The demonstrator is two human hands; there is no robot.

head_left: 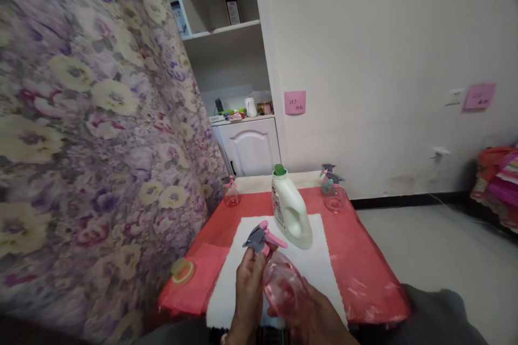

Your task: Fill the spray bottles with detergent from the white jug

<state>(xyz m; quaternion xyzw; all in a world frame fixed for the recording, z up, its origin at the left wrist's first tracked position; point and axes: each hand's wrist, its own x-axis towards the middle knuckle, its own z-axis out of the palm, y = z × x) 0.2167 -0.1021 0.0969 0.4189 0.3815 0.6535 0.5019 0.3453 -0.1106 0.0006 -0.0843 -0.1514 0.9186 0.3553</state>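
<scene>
A clear pink spray bottle (285, 284) is tilted over the near part of the white cloth, its base towards me. My left hand (250, 275) is closed at its neck, just below the grey and pink trigger head (259, 238). Around the bottle's body wraps my right hand (321, 307), also closed. Whether the head is screwed tight cannot be seen. Just beyond stands a pale green detergent jug (292, 207) with a side handle and a green piece (279, 169) at its mouth. It rests upright on the white cloth (319, 261).
On the red table cover (368, 280), a roll of tape (183, 270) lies at left. One spray bottle (231, 194) stands far left; others (334, 197) stand far right. A floral curtain (105, 145) hangs close on the left, with a wall (364, 64) behind.
</scene>
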